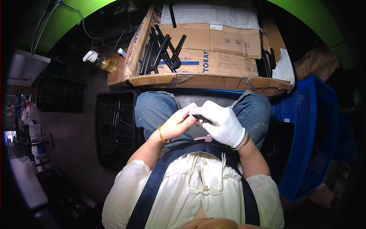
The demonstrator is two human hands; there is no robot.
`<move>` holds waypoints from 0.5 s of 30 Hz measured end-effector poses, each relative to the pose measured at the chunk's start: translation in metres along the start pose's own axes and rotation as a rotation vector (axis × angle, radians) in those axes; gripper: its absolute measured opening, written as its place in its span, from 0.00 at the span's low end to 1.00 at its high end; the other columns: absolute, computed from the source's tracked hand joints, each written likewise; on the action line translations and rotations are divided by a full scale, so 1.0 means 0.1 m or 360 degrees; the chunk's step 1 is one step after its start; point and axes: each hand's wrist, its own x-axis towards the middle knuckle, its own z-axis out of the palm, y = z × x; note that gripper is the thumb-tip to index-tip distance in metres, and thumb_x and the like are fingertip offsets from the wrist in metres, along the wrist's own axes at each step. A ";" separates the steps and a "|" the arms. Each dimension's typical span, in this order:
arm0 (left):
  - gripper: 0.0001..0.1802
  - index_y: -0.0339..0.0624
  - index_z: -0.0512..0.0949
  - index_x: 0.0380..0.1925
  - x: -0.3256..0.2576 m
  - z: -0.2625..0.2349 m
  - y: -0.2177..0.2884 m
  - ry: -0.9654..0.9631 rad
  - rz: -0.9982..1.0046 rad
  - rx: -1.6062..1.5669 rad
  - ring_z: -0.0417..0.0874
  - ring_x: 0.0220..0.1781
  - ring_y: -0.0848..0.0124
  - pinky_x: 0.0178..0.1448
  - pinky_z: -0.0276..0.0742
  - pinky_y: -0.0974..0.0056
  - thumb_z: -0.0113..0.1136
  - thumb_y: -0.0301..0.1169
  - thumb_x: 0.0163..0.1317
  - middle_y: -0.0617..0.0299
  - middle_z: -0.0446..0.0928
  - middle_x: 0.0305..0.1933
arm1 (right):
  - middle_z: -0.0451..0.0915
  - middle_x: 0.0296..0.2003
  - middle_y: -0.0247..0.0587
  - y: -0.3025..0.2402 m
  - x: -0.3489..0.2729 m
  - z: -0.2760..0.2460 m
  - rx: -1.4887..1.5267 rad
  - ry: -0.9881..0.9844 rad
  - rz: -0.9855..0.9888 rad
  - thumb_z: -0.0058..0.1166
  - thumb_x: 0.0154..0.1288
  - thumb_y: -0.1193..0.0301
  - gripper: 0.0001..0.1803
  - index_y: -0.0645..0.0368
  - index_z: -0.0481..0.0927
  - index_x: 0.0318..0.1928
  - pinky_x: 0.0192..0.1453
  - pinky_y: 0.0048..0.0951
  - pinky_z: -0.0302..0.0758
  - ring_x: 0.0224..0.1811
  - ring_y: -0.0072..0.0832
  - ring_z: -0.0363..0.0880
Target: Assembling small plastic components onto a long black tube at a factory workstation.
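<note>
Both hands meet above my lap and grip one small black plastic part (pixel 201 118), mostly hidden by the fingers. My left hand (pixel 178 123) is bare, with a yellow bangle at the wrist, and its thumb and fingers close on the part's left end. On my right hand (pixel 221 121) is a white knit glove; its fingers wrap round the part from the other side. In front of my knees is a cardboard box (pixel 190 81) with its low front wall toward me. Several black tube-shaped parts (pixel 162 51) lie piled in its left half.
Left of my legs stands a black crate (pixel 114 128) full of black parts. A blue plastic crate (pixel 305 133) is at the right. A bottle with a white cap (pixel 103 63) stands left of the box. More black parts (pixel 268 63) lie at the box's right end.
</note>
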 end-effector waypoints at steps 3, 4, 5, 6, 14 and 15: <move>0.16 0.40 0.71 0.39 -0.04 0.15 -0.11 0.0353 0.0150 -0.0196 0.64 0.36 0.80 0.42 0.64 0.72 0.50 0.43 0.73 0.68 0.68 0.36 | 0.79 0.36 0.47 -0.13 -0.01 0.07 0.0029 0.0124 0.0018 0.59 0.62 0.71 0.13 0.57 0.79 0.48 0.37 0.38 0.78 0.36 0.46 0.82; 0.17 0.38 0.70 0.38 -0.04 0.12 -0.17 0.0309 0.0253 -0.0146 0.65 0.37 0.78 0.43 0.64 0.71 0.50 0.44 0.73 0.65 0.69 0.37 | 0.79 0.36 0.47 -0.15 -0.04 0.12 0.0146 0.0234 0.0210 0.57 0.64 0.71 0.10 0.58 0.78 0.46 0.38 0.39 0.78 0.36 0.46 0.82; 0.20 0.37 0.70 0.37 -0.03 0.13 -0.20 0.0330 0.0362 -0.0107 0.67 0.38 0.73 0.46 0.65 0.69 0.51 0.46 0.72 0.62 0.70 0.38 | 0.79 0.36 0.48 -0.16 -0.07 0.16 0.0263 0.0343 0.0402 0.55 0.67 0.71 0.08 0.60 0.78 0.43 0.38 0.39 0.77 0.36 0.47 0.81; 0.20 0.37 0.71 0.37 -0.03 0.12 -0.25 0.0341 0.0458 -0.0030 0.68 0.38 0.71 0.47 0.66 0.67 0.51 0.46 0.72 0.60 0.70 0.38 | 0.79 0.36 0.49 -0.20 -0.12 0.12 0.0286 0.0247 0.0455 0.49 0.71 0.72 0.07 0.62 0.76 0.41 0.39 0.38 0.77 0.37 0.48 0.81; 0.19 0.38 0.71 0.36 -0.04 0.17 -0.29 0.0443 0.0685 0.0096 0.70 0.41 0.66 0.51 0.67 0.63 0.52 0.45 0.70 0.56 0.71 0.38 | 0.80 0.30 0.50 -0.27 -0.23 0.27 0.0324 0.0049 0.0460 0.49 0.71 0.70 0.06 0.58 0.76 0.40 0.33 0.45 0.76 0.31 0.50 0.82; 0.19 0.38 0.71 0.36 -0.04 0.18 -0.30 0.0450 0.0669 0.0103 0.71 0.41 0.66 0.51 0.67 0.63 0.52 0.45 0.70 0.56 0.71 0.38 | 0.80 0.30 0.50 -0.26 -0.23 0.27 0.0325 0.0049 0.0460 0.49 0.71 0.70 0.06 0.58 0.76 0.40 0.33 0.45 0.76 0.31 0.50 0.82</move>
